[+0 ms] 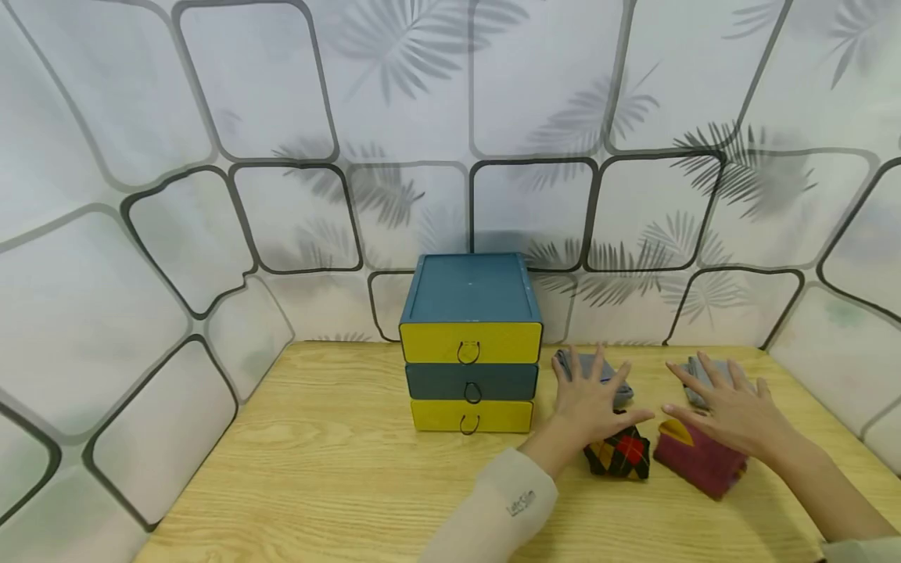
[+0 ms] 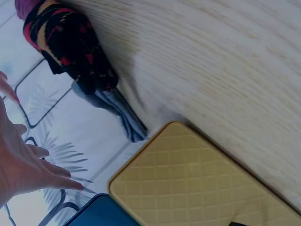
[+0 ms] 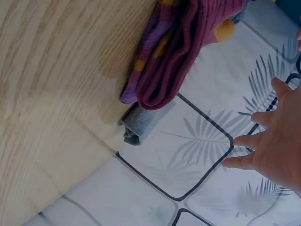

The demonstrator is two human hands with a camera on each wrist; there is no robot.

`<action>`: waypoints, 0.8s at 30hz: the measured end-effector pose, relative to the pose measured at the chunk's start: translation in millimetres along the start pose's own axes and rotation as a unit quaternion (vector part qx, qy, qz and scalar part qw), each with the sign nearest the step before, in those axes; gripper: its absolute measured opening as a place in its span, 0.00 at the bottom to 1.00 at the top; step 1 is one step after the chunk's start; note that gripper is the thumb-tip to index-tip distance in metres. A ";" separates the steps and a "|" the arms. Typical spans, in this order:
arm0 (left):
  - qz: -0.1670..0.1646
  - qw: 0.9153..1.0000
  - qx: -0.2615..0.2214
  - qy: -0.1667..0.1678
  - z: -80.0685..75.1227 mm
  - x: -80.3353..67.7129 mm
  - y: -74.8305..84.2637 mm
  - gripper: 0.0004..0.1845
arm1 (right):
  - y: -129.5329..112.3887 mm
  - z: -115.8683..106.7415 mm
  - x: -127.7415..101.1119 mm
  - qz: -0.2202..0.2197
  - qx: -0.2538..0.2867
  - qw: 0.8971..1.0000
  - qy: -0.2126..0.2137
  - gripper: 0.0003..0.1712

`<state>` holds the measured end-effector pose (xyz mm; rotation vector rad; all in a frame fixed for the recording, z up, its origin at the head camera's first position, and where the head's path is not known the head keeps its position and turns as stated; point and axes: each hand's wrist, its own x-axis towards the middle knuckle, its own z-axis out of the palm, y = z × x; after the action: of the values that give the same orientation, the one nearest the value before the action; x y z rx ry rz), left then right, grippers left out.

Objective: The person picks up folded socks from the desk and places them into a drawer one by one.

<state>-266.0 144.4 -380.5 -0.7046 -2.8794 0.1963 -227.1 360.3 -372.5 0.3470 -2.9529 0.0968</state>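
Both hands hover over folded socks, fingers spread and holding nothing. My left hand [image 1: 586, 405] is above a black argyle pair of socks [image 1: 629, 457] with red and yellow diamonds, and its fingers partly hide a blue-grey folded pair behind [image 2: 120, 110]. To the right, my right hand [image 1: 739, 414] overlaps the edge of a maroon pair of socks [image 1: 704, 465] with a mustard patch. Behind that hand lies a grey folded pair [image 3: 143, 123], partly covered by its fingers in the head view. The wrist views show both hands raised off the tabletop.
A small drawer unit [image 1: 472, 289] with blue and yellow drawers stands left of the socks, near the back wall. Its drawers are closed, each with a dark loop pull. The wooden table [image 1: 317, 469] meets a patterned wall covering [image 1: 415, 211] behind and at the sides.
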 end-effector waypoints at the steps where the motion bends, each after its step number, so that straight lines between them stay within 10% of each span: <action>1: 0.002 1.000 -0.002 0.000 -0.9 -0.1 0.3 0.42 | -0.7 -1.0 -0.6 0.000 -0.001 1.000 0.001 0.45; 16: 0.097 0.993 -0.037 0.059 -27.2 -46.5 -19.2 0.41 | -40.5 -29.3 -14.2 -0.043 -0.022 0.998 0.048 0.45; 24: 0.163 0.961 -0.022 0.223 -46.7 -91.2 -74.4 0.34 | -87.1 -51.3 -8.3 -0.097 -0.023 0.989 0.111 0.41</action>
<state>-210.3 40.5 -334.6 -1.0752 -2.3362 0.0089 -190.6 281.9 -319.6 0.5751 -2.6809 0.0383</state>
